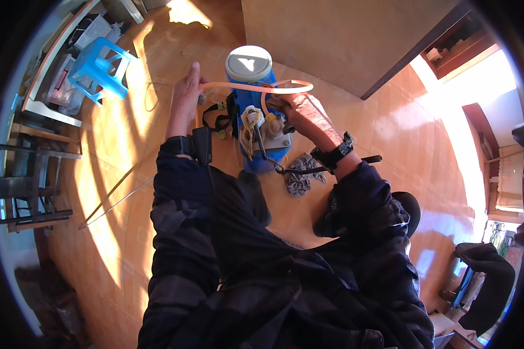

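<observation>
Standing upright on the orange tiled floor [128, 192] in the upper middle of the frame, a blue sprayer tank [256, 116] with a pale grey round cap [248, 63] is being worked on from above. A thin, pale orange hose [256, 87] is looped across the tank's upper part. Its left end is pinched in the left hand [185, 99], whose fingers are closed on it just left of the tank, while the right hand [297, 110] is closed around the hose where it meets the fitting [271, 125] on the tank's right side. For this step to go well, the hose would best be kept in a smooth curve, since a thin tube of this kind is judged likely to kink if it is pulled tight over the cap. The tank would be steadied by the right hand so that it is not tipped. Black straps [224, 119] hang at the tank's left side and a knotted cord [251, 122] lies against its front; both should be kept out of the loop. A crumpled grey rag [300, 174] lies on the floor just beside the tank's base, and a blue plastic stool [102, 70] stands well apart in the upper left.
</observation>
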Tool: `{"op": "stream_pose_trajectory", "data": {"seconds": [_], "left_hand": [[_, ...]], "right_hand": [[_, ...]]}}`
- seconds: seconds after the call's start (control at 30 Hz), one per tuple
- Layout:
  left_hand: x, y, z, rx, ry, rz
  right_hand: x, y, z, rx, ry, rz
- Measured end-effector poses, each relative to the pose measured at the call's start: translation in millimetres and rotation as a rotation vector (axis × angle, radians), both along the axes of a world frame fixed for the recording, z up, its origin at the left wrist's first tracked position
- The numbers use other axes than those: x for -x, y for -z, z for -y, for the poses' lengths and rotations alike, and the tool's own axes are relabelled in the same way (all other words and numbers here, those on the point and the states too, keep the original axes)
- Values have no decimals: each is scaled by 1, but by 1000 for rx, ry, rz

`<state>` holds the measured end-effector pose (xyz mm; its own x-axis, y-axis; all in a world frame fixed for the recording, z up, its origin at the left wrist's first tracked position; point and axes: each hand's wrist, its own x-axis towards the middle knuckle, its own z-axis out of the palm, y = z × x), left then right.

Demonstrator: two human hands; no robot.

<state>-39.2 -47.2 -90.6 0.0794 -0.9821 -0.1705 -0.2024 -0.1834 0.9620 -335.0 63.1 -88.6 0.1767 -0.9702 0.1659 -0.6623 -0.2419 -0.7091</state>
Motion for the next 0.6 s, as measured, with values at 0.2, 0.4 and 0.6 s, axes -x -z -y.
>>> {"op": "stream_pose_trajectory", "data": {"seconds": [0.2,0.4,0.6], "left_hand": [[11,6,-8,4,240,237],[9,16,-4,-115,392,204],[30,34,9,-140,574,248]], "right_hand": [[31,-12,-42,-130,-218,-222],[90,-86,-129,-39,116,-139],[133,-55,-179,-778,245,-12]]}}
